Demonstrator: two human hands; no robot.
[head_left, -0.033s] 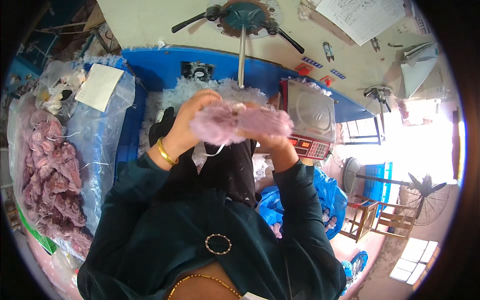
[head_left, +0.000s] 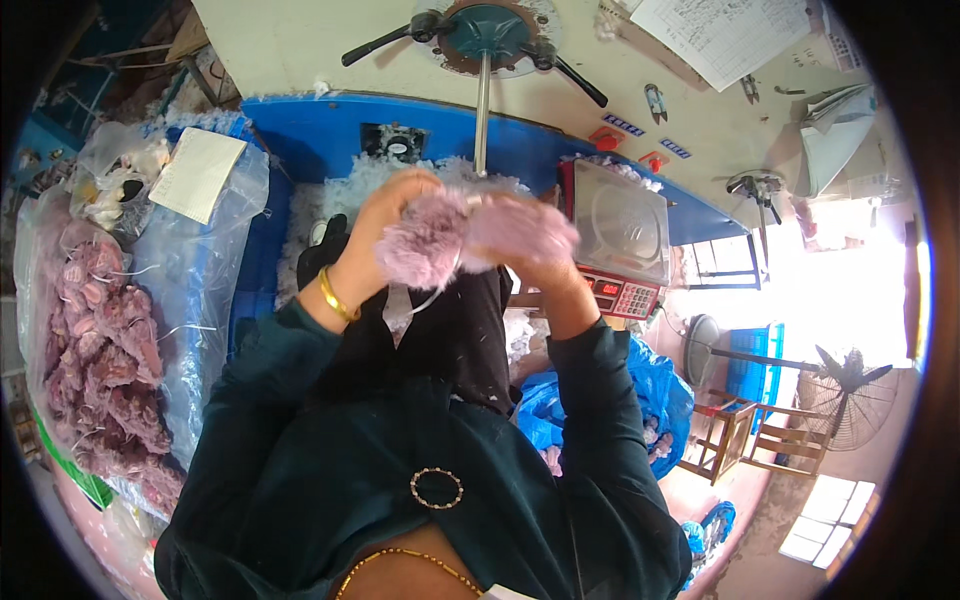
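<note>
Between my hands, over my lap, is a fluffy mauve-pink plush piece [head_left: 420,240] with two furry lobes and a thin white cord or strip dangling below. My left hand [head_left: 385,215] curls round its left lobe from behind, closed on the fur. On the other side my right hand [head_left: 548,268] grips the right lobe, which is smeared by motion; the fur hides most of those fingers. Just above the plush ends a narrow metal tube [head_left: 483,115], coming down from a green fitting with two black-handled levers on the pale machine panel.
White stuffing [head_left: 350,185] lies in a blue-edged trough ahead. At left, a clear bag [head_left: 100,350] holds many pink plush pieces, near a paper pad [head_left: 200,175]. To the right stand a red scale [head_left: 625,292], a blue bag [head_left: 655,385], a wooden chair [head_left: 725,440] and a fan [head_left: 845,390].
The plush piece has turned slightly, its left lobe now rounder in view. My right hand has shifted a little to the left with the right lobe.
</note>
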